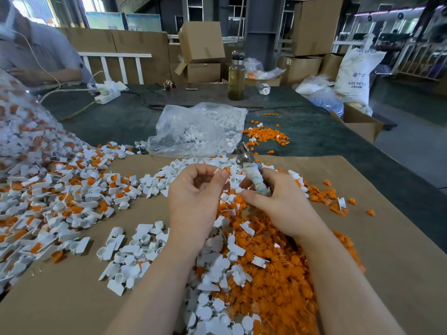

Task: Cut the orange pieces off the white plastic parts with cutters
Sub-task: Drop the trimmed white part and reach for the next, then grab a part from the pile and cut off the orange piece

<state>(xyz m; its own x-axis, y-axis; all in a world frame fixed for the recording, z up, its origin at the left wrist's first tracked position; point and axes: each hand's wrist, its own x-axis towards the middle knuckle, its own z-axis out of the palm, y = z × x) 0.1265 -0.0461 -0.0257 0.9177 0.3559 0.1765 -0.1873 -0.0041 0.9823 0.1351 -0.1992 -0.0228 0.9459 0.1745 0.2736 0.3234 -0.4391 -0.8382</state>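
Hundreds of uncut parts on cardboard-covered desk, cut orange pieces heaped near.
Left hand pinching white-and-orange part; right hand wrapped around cutters, blades just beside. Risk: nipped fingertip, from close pinch.

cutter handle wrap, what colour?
Whitish with pale blue patches, like worn tape or cloth, on the cutters gripped in the right hand. Head view, the only one.
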